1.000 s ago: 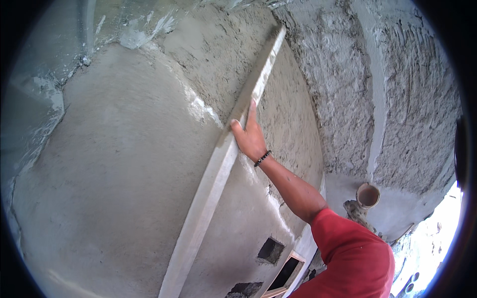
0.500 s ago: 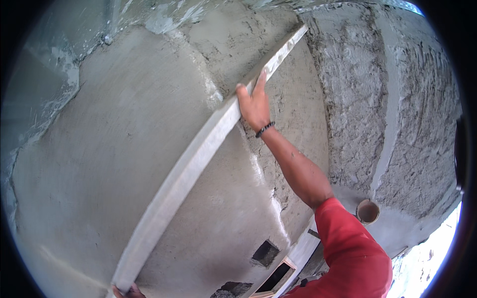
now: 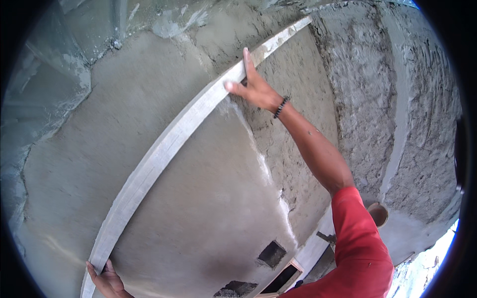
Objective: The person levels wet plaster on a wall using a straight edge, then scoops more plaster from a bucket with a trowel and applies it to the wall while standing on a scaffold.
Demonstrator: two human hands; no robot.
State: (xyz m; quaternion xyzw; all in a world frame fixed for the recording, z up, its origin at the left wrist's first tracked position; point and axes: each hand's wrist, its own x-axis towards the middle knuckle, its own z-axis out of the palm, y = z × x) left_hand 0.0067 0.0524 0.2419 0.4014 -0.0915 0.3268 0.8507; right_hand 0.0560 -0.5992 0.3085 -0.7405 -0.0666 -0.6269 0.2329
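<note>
A long pale straightedge (image 3: pixel 161 154) slants across the grey plastered wall (image 3: pixel 203 193), from lower left to upper right; the fisheye view bends it. My right hand (image 3: pixel 256 90) holds its upper part, thumb and a finger spread along the bar's face, with a dark beaded bracelet at the wrist. At the lower left, my left hand (image 3: pixel 110 282) grips the bar near its lower end, the fingers partly hidden. Wet-looking mortar smears mark the bar's upper end. It appears to lie against the plaster, though exact contact cannot be judged.
Rougher mortar (image 3: pixel 357 99) covers the right side, crossed by a smooth pale strip (image 3: pixel 401 114). A round pipe opening (image 3: pixel 378 214) shows at lower right. Square wall recesses (image 3: pixel 272 254) and a framed box (image 3: pixel 283 278) sit low. Plastic sheeting (image 3: pixel 44 89) hangs at upper left.
The straightedge has shifted up and left across the wall, its lower end most. Both hands have moved up with it, and more of my left hand shows. The view has shifted slightly.
</note>
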